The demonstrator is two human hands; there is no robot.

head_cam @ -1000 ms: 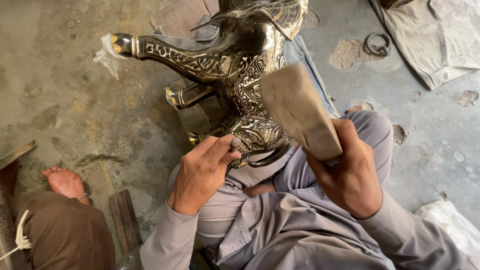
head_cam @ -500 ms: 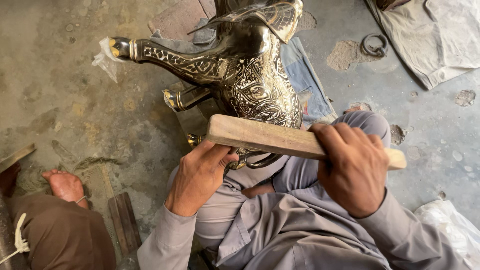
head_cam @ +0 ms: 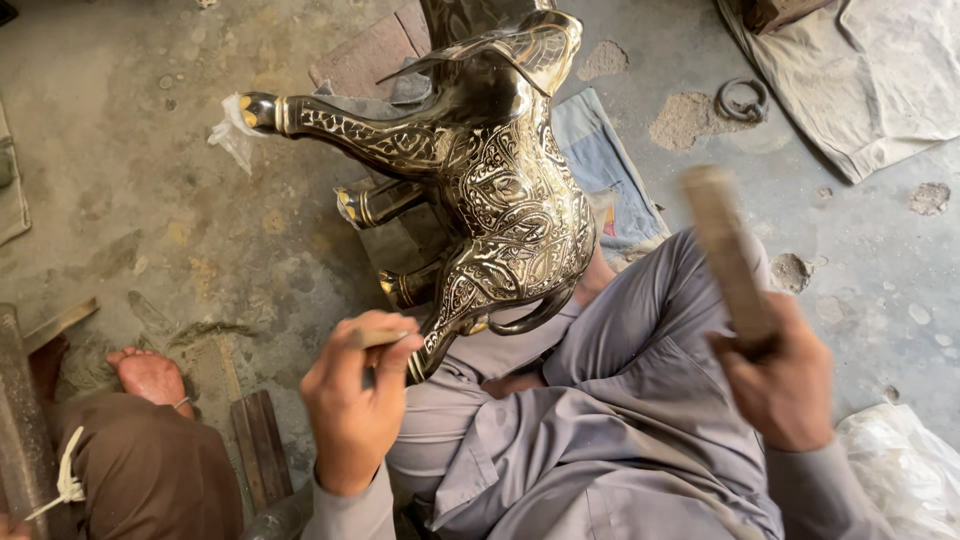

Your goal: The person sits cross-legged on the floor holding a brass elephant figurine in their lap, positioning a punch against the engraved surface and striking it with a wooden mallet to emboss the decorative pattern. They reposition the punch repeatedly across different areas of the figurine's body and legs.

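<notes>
Your left hand [head_cam: 355, 400] is closed around a thin metal punch [head_cam: 378, 338], the fingers curled tight and the tool coming out toward 3 o'clock, with its tip at the rear leg of the metal elephant figure [head_cam: 500, 200]. Your right hand [head_cam: 785, 380] is also closed, in a full fist around the lower end of a wooden mallet [head_cam: 728, 255], which rises from the fist toward 11 o'clock and looks blurred. The mallet is apart from the punch, at 3 o'clock of it, and does not touch the figure. The elephant figure lies on its side on your lap, dark with bright engraved patterns; from your left hand it is at 1 o'clock, very near, and from your right hand it is at 10 o'clock, a little apart. Its trunk points to 9 o'clock, with a piece of clear plastic [head_cam: 232, 135] at the end. Under the figure is a blue cloth [head_cam: 600, 150]. At 8 o'clock of your left hand, a bare foot [head_cam: 148, 375] of another person rests on the concrete floor [head_cam: 130, 230]. A metal ring [head_cam: 742, 100] lies at 1 o'clock of the figure.
</notes>
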